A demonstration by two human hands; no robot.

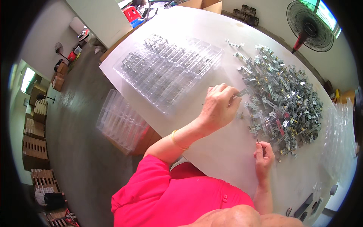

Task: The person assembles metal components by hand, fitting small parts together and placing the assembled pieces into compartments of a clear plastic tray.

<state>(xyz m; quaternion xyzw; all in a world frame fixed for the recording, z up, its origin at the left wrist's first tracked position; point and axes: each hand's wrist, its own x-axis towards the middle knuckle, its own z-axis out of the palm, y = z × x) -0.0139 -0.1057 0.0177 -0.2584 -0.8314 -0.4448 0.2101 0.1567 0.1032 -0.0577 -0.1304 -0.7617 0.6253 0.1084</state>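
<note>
My left hand (220,105), with a gold bangle at its wrist, is raised over the white table between the trays and the heap. Its fingers pinch a small metal bracket (242,92), whose end sticks out toward the heap. Lower down, beside the near edge of the heap, my right hand (264,158) is closed with thumb and finger together on a thin dark piece (258,140), too small to name. A large heap of metal brackets (285,98), some with brass-coloured parts, lies on the right. To the left are clear plastic trays (172,102) holding rows of similar metal parts.
More clear trays (123,121) are stacked on a cardboard box beside the table's left edge. Clear plastic bags (336,140) lie at the right edge. A black fan (310,28) stands beyond the far right. Dark tools (303,205) rest at the lower right.
</note>
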